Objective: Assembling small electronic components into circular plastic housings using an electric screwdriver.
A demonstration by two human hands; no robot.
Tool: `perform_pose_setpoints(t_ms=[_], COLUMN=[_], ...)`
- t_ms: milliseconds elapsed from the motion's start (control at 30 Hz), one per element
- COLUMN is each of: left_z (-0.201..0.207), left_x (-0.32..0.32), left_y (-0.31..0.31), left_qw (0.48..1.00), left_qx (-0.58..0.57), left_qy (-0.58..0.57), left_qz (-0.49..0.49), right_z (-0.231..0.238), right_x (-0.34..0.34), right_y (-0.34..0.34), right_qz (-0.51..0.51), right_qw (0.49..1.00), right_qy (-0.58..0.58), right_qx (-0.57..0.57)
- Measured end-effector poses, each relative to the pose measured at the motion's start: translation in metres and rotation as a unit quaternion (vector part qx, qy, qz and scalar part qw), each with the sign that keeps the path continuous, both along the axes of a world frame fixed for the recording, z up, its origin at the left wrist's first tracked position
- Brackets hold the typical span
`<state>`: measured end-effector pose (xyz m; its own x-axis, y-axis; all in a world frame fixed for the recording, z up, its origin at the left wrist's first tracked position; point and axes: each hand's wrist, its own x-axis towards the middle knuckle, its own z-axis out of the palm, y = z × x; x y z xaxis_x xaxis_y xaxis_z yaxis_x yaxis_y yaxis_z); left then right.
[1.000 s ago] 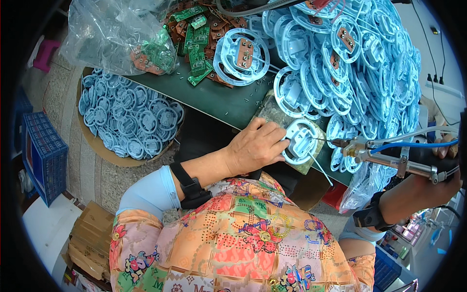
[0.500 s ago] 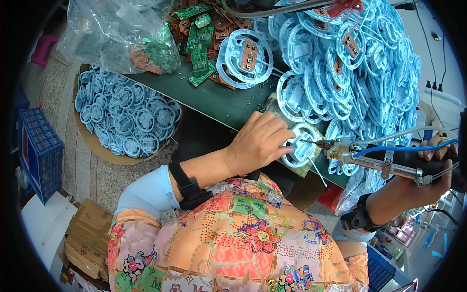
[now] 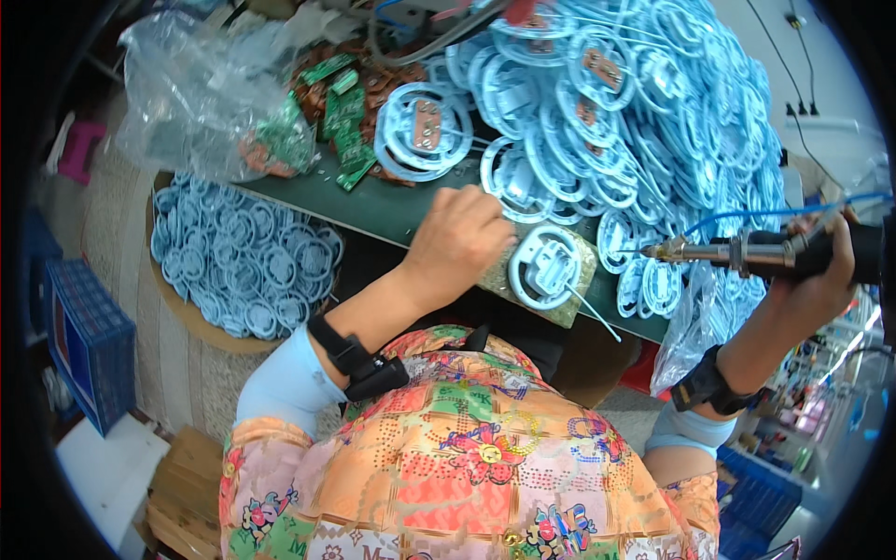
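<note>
A light-blue plastic ring-shaped part lies on a worn greenish block at the table's front edge, its thin stem jutting toward me. Just left of the part is my left hand, closed with fingers curled; whatever they may hold is hidden. My right hand grips the black handle of a powered screwdriver with a metal nose and a blue hose. The screwdriver's thin tip points left, to the right of the part and apart from it.
A large heap of light-blue ring parts covers the right of the table. Green circuit boards and brown ones lie by a clear plastic bag. A cardboard box of similar blue parts stands at lower left.
My left hand has let go of the ring part's rim and moved off it to the left. The screwdriver has drawn back rightward from the part. The whole view has shifted slightly.
</note>
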<state>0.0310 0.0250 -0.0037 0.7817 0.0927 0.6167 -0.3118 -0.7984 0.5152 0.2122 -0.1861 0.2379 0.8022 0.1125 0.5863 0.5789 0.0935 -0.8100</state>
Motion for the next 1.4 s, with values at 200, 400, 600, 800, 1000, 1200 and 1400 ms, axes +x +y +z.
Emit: perform_pose_setpoints(t_ms=[200, 400, 600, 800, 1000, 1200, 1400], left_z=[0.017, 0.025, 0.029, 0.020, 0.004, -0.007, -0.005], left_x=[-0.003, 0.002, 0.010, 0.015, 0.014, 0.010, 0.014], left_y=[-0.021, -0.050, -0.075, -0.090, -0.097, -0.093, -0.090], left_qw=[0.999, 0.997, 0.992, 0.979, 0.969, 0.965, 0.973], left_qx=[-0.010, 0.023, 0.075, 0.147, 0.171, 0.203, 0.137], left_qy=[0.042, 0.053, 0.051, 0.092, 0.140, 0.117, 0.109], left_qz=[-0.028, -0.059, -0.087, -0.109, -0.115, -0.121, -0.147], right_z=[0.000, 0.008, 0.022, 0.003, -0.023, -0.038, -0.040], right_x=[0.009, 0.008, 0.001, -0.003, -0.023, -0.039, -0.041], right_y=[-0.040, -0.057, -0.065, -0.061, -0.041, -0.024, -0.018], right_qz=[-0.021, -0.028, 0.011, 0.000, 0.010, 0.037, 0.050], right_qw=[0.999, 0.999, 0.998, 0.999, 1.000, 0.999, 0.999], right_qy=[0.032, -0.022, -0.058, -0.027, -0.020, 0.008, 0.008], right_qx=[-0.037, -0.036, -0.030, -0.021, 0.000, 0.021, 0.009])
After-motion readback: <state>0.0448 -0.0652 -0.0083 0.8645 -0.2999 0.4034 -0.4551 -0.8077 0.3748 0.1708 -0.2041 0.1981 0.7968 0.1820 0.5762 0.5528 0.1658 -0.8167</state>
